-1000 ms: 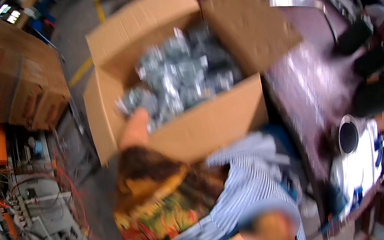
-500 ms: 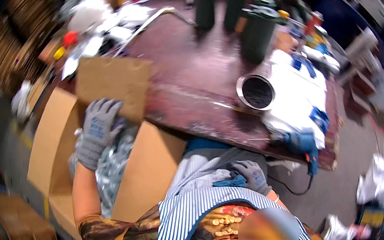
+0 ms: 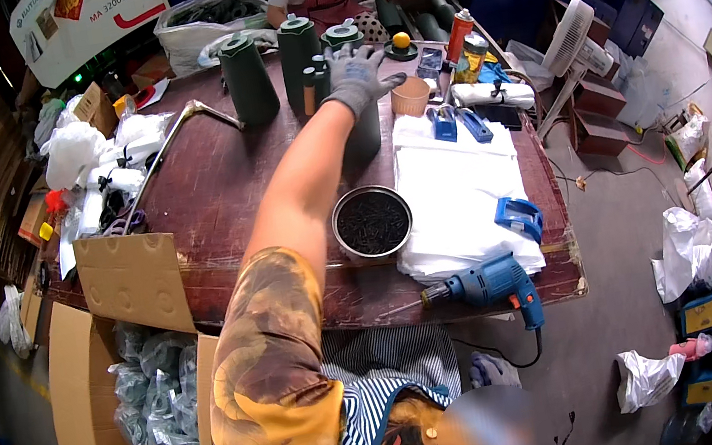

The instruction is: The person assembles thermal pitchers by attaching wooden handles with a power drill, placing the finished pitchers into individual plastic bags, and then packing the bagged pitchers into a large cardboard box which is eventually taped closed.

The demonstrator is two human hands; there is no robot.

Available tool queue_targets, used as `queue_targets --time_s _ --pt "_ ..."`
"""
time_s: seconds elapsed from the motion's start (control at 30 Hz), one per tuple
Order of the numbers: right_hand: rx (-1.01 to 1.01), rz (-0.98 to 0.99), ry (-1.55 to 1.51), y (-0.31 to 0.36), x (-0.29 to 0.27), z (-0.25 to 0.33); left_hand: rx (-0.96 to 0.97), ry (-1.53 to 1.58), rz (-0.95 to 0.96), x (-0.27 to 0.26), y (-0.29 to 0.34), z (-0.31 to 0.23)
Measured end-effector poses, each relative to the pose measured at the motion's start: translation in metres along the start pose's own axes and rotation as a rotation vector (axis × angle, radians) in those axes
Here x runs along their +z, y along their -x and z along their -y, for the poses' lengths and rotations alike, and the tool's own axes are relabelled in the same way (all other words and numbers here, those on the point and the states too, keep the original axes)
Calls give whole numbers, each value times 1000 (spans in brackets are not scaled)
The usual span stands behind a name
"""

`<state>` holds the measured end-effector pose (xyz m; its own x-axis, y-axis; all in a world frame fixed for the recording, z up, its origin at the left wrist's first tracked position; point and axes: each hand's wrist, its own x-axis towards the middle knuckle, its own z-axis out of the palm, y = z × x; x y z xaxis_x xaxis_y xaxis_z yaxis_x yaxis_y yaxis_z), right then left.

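Over the maroon table (image 3: pixel 201 186), the left hand (image 3: pixel 358 75) spreads its fingers by a green jug (image 3: pixel 363 136); the right hand's (image 3: pixel 491 371) are unclear.

We see a scuffed, glossy red-brown tabletop (image 3: pixel 202 191), smooth, plastic-looking jugs (image 3: pixel 251 85) at its far side and a shiny metal bowl (image 3: pixel 380 254) nearer us. Near left, a matt cardboard box (image 3: pixel 76 397) holds crinkled, glossy plastic bags (image 3: pixel 161 402). Our left hand (image 3: pixel 358 76) wears matt knit cloth.

A round metal bowl (image 3: pixel 378 254) sits left of a flat white stack (image 3: pixel 453 179) on the dark-red table (image 3: pixel 205 181), tall dark-green cylindrical jugs (image 3: pixel 250 83) behind the bowl, an open brown cardboard box (image 3: pixel 75 388) before the table's left side.
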<state>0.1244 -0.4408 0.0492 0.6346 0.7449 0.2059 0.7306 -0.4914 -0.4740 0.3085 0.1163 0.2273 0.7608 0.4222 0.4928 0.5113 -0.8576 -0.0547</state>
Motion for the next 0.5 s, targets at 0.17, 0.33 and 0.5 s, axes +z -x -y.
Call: queue_targets --time_s 0.17,0.33,0.5 --pt "-22 25 -63 -6 5 -12 -223 873 173 -19 25 119" --pt "-92 -48 -112 -37 -12 -14 -69 804 57 -76 109 195" --pt "-134 -344 -8 -77 -28 -18 -158 -88 59 -102 175 190"
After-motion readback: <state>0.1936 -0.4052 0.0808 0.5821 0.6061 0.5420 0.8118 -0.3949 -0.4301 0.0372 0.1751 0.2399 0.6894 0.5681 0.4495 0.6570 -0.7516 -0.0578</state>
